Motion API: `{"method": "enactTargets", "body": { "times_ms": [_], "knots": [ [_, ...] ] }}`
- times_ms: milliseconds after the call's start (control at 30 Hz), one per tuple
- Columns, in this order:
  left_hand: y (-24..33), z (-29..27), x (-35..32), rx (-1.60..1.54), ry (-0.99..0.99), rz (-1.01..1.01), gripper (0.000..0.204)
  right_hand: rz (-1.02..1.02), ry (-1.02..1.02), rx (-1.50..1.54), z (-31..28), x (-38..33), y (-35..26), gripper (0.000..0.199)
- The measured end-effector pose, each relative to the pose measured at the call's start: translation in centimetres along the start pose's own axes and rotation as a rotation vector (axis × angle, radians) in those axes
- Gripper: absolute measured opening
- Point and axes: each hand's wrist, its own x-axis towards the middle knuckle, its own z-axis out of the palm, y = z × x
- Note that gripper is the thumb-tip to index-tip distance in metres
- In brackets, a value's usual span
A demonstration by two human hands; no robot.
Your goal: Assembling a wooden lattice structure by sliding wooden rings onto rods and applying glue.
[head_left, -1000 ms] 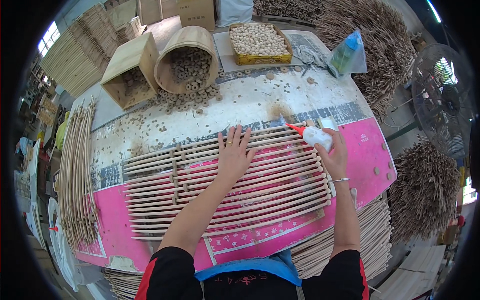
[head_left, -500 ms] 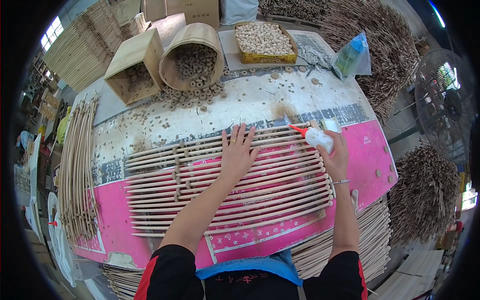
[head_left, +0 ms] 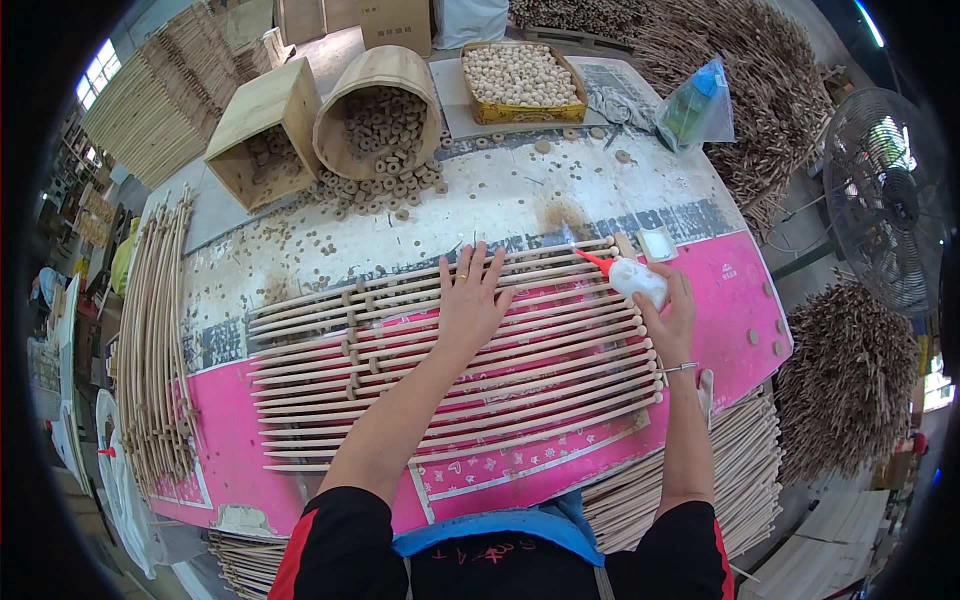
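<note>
A row of thin wooden sticks (head_left: pixel 540 375) with round knobs at their right ends lies side by side on the table. My left hand (head_left: pixel 472 300) rests on the far sticks, fingers stretched and apart, with a ring on one finger. In my right hand (head_left: pixel 676 318) is a white squeeze bottle (head_left: pixel 637 282) with a red nozzle, tilted so that its tip points left over the knobbed ends of the farthest sticks. Small brown wooden rings (head_left: pixel 352 350) sit on the sticks left of my left hand. Whether liquid leaves the nozzle, I cannot tell.
A small white dish (head_left: pixel 657 244) lies beyond the bottle. Farther back are a wooden box (head_left: pixel 262 130), a tipped wooden tub (head_left: pixel 375 70) spilling rings, and a yellow-edged box (head_left: pixel 527 113) of wooden balls. Bundled sticks (head_left: pixel 155 340) lie left; a fan (head_left: pixel 888 200) stands right.
The view has shifted slightly. My right hand and the bottle have come a touch nearer to me, so more of the white dish shows. My left hand stays on the sticks.
</note>
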Motion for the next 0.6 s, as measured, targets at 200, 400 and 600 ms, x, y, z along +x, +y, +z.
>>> {"method": "enactTargets", "body": {
  "times_ms": [200, 400, 600],
  "knots": [
    [0.0, 0.0, 0.0, 0.012, -0.017, -0.007, 0.063, -0.033, 0.008, -0.021, 0.1, -0.5, -0.4, 0.041],
    [0.0, 0.0, 0.1, 0.019, -0.023, -0.006, 0.063, 0.002, 0.006, 0.005, -0.1, -1.1, -0.6, 0.04],
    [0.0, 0.1, 0.0, -0.001, -0.016, -0.006, 0.063, 0.046, 0.007, -0.014, -1.0, -2.1, -0.8, 0.041]
  ]
}}
